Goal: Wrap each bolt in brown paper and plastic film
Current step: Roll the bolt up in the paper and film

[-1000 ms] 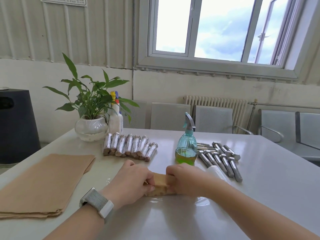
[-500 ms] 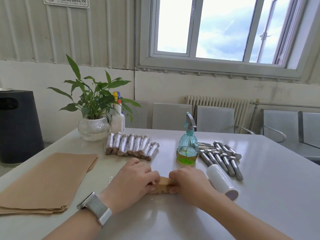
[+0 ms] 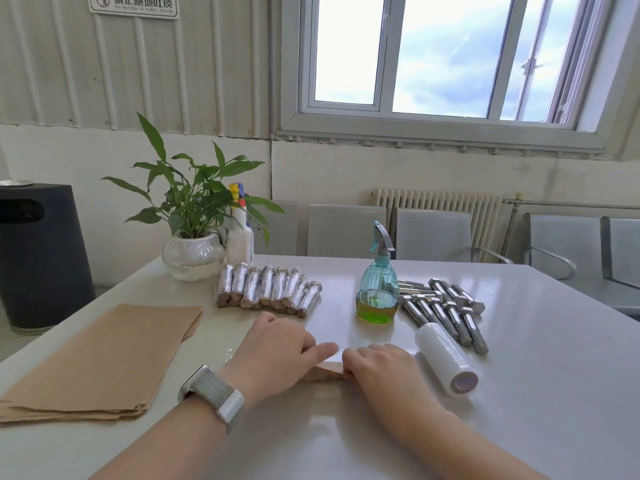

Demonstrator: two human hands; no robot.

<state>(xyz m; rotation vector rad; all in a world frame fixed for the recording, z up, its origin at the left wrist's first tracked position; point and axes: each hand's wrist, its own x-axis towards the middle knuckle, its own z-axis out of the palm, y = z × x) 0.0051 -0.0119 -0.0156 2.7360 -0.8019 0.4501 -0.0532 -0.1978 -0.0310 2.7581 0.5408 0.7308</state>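
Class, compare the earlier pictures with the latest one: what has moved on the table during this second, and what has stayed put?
Both hands, left hand and right hand, rolled the paper-wrapped bolt toward the person, keeping their grip; less brown paper shows between them now. The film roll, earlier hidden behind the right hand, now lies in full view. The wrapped bolts, bare bolts, spray bottle and paper stack stayed put.

Waiting room or office, metal bench seats [image 3: 433,233], radiator [image 3: 436,206], wall notice [image 3: 133,3], white table [image 3: 536,393]

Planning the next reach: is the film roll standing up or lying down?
Lying down: the film roll rests on its side on the table, open core end facing the camera.
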